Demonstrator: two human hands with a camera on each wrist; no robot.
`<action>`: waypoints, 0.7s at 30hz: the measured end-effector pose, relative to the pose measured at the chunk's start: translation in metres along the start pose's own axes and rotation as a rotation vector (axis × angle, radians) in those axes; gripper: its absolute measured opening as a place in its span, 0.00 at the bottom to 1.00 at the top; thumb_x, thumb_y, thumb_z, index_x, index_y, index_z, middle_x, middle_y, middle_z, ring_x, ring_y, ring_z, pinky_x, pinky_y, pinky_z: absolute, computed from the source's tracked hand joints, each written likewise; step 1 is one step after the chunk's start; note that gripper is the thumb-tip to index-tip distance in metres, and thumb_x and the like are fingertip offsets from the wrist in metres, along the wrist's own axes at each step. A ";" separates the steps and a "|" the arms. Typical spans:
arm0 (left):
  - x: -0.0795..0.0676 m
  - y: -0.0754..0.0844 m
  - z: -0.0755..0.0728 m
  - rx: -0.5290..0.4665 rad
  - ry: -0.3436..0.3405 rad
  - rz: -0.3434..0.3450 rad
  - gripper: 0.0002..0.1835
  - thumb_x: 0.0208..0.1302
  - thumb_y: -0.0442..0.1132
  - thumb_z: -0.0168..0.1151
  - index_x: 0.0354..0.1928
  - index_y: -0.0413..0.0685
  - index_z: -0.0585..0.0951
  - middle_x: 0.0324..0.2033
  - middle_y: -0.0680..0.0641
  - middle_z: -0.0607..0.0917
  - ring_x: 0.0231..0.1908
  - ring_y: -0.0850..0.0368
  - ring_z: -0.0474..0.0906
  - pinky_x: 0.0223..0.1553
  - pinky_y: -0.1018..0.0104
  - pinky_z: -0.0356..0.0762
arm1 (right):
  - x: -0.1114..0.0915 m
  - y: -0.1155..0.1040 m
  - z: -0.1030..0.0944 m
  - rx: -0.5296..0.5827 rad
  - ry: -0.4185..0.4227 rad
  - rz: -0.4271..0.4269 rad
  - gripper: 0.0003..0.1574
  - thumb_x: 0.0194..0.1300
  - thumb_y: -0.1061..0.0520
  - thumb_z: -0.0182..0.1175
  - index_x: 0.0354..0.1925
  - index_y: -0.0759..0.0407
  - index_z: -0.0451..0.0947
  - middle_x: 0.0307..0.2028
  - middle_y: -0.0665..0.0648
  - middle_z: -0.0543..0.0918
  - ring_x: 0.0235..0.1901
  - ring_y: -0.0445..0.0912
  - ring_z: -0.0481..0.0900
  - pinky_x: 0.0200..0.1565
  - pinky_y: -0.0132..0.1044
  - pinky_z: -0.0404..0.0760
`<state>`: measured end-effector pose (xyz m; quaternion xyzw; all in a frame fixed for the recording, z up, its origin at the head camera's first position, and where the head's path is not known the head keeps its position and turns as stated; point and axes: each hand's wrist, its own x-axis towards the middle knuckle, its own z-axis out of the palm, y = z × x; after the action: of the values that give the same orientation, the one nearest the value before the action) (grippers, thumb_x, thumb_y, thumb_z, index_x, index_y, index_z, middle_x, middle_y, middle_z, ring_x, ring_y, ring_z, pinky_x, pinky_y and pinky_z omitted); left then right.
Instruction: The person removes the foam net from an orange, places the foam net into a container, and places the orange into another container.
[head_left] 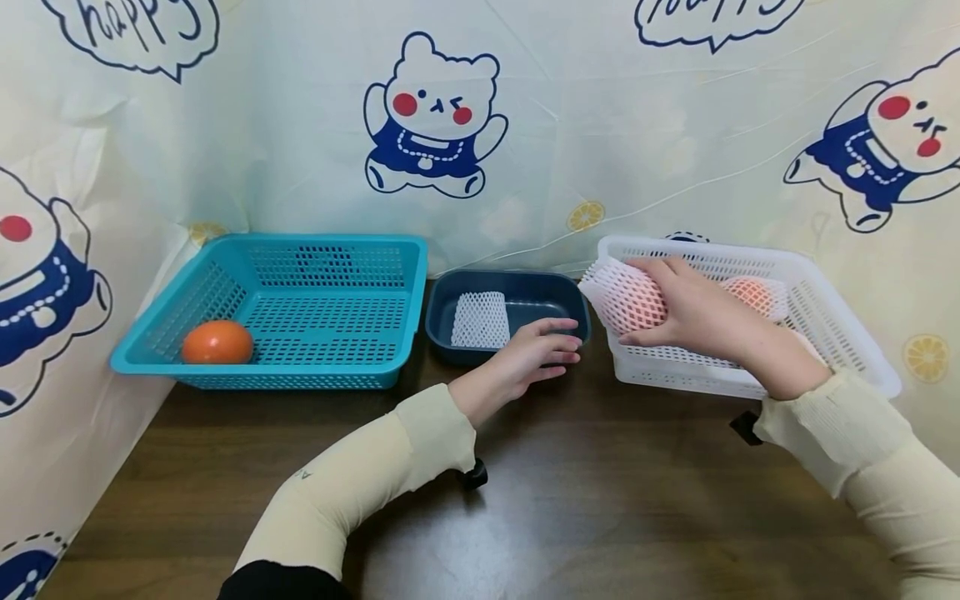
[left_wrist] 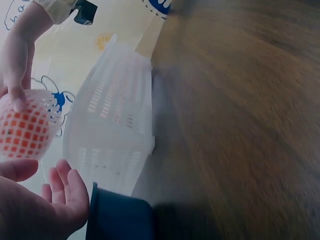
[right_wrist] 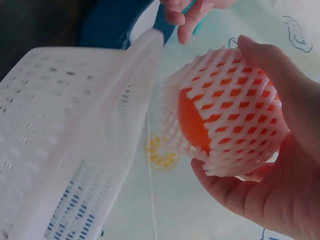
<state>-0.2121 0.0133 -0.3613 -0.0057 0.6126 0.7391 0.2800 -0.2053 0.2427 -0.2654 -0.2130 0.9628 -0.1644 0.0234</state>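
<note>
My right hand [head_left: 697, 312] grips an orange in a white foam net [head_left: 630, 298] above the left rim of the white basket [head_left: 682, 379]. In the right wrist view, thumb and fingers curve round the net, and bare orange peel [right_wrist: 192, 122] shows at its open end. My left hand [head_left: 536, 354] holds nothing; its fingers are loosely bent over the right front of the dark blue tub [head_left: 551, 292], pointing toward the netted orange. Inside that tub lies an empty foam net [head_left: 481, 320]. Another netted fruit [head_left: 750, 293] sits in the white basket, partly behind my right arm.
A turquoise basket [head_left: 337, 317] stands at the left with a bare orange [head_left: 217, 342] in its front left corner. The tub stands between the two baskets on the brown wooden table [head_left: 570, 500]. A printed cloth [head_left: 300, 125] hangs behind them.
</note>
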 end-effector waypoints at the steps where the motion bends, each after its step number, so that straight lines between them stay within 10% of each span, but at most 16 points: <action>1: -0.001 0.001 -0.002 0.010 -0.010 0.003 0.24 0.76 0.35 0.57 0.71 0.45 0.73 0.60 0.36 0.81 0.45 0.55 0.83 0.66 0.49 0.70 | 0.000 -0.002 0.000 0.013 0.005 -0.006 0.63 0.54 0.41 0.79 0.77 0.58 0.57 0.66 0.73 0.66 0.60 0.67 0.69 0.57 0.70 0.72; 12: -0.007 -0.002 -0.018 0.132 -0.088 0.060 0.25 0.77 0.34 0.52 0.73 0.42 0.68 0.66 0.33 0.74 0.58 0.43 0.77 0.66 0.48 0.70 | 0.004 -0.016 0.015 0.093 0.029 -0.102 0.61 0.53 0.41 0.80 0.74 0.61 0.61 0.65 0.69 0.69 0.56 0.63 0.74 0.52 0.63 0.77; 21: -0.022 -0.019 -0.026 0.145 0.028 0.071 0.28 0.73 0.27 0.52 0.73 0.39 0.65 0.63 0.36 0.77 0.57 0.44 0.78 0.64 0.46 0.72 | 0.007 -0.028 0.048 0.179 0.007 -0.220 0.60 0.51 0.42 0.81 0.73 0.59 0.63 0.60 0.66 0.73 0.54 0.58 0.75 0.53 0.58 0.78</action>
<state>-0.1942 -0.0177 -0.3767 0.0260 0.6680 0.7022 0.2447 -0.1952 0.2013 -0.3012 -0.3137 0.9152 -0.2522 0.0208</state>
